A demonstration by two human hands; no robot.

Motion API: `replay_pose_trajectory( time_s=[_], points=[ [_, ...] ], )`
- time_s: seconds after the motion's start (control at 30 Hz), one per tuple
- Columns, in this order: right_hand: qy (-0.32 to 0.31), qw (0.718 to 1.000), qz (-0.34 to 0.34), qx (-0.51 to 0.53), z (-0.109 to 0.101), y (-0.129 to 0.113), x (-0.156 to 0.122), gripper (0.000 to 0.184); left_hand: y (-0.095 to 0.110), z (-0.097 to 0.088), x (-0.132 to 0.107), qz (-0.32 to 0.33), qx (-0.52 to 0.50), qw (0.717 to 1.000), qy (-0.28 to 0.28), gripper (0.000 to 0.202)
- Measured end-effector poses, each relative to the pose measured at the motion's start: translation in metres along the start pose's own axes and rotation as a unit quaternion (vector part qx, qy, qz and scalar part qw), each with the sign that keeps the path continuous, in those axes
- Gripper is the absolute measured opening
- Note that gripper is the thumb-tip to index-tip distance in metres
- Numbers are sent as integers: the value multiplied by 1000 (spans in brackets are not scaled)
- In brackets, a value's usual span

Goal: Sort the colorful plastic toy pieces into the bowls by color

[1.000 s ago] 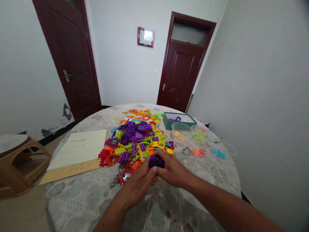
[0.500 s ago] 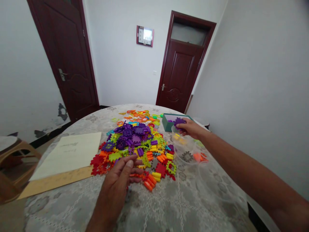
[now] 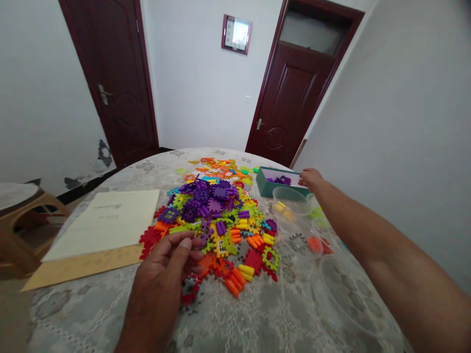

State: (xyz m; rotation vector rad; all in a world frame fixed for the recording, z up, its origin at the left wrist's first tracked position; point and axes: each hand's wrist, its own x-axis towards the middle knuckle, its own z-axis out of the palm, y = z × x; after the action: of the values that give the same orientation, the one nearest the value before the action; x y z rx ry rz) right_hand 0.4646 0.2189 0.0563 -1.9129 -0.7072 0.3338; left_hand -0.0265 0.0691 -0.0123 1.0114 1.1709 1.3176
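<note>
Purple pieces [image 3: 281, 179] lie inside the green box [image 3: 265, 188] on the table [image 3: 272, 318], near its far right side. The right hand [image 3: 312, 178] is at the box's right end; whether its fingers are spread or pinching cannot be told. The left hand [image 3: 171, 260], fingers loosely bent and parted, is at the near edge of the colourful heap [image 3: 215, 205], beside orange pieces [image 3: 208, 264].

Purple toothed pieces [image 3: 215, 192] atop multicoloured pile [image 3: 253, 259]; more purple bits [image 3: 281, 180] inside green box [image 3: 267, 189].
</note>
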Motion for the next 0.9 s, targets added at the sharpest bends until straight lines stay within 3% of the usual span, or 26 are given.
replay_pose_trajectory(
  time_s=[0.17, 0.23, 0.3, 0.43, 0.57, 0.63, 0.8, 0.9],
  points=[
    [-1, 1000, -21, 19, -7, -10, -30, 38, 5, -1, 2, 23, -26, 999, 26, 38],
    [-55, 997, -49, 37, -10, -14, -57, 39, 8, -1, 2, 40, -44, 998, 26, 33],
    [-153, 983, -91, 50, -14, -19, -95, 36, 10, -1, 3, 52, -55, 997, 34, 30],
    [-335, 921, -189, -67, -35, -23, -193, 33, 13, -3, 7, 64, -73, 994, 53, 27],
    [-467, 804, -316, -189, -52, -8, -282, 30, 14, -5, 13, 86, -77, 991, 66, 26],
    [-473, 782, -348, -209, -50, 9, -312, 34, 15, -7, 17, 91, -84, 990, 75, 26],
    [-370, 814, -386, -228, -17, 50, -346, 40, 19, -12, 21, 91, -107, 986, 91, 26],
    [-352, 816, -391, -240, 0, 62, -350, 45, 22, -14, 20, 91, -102, 987, 89, 26]
  ],
)
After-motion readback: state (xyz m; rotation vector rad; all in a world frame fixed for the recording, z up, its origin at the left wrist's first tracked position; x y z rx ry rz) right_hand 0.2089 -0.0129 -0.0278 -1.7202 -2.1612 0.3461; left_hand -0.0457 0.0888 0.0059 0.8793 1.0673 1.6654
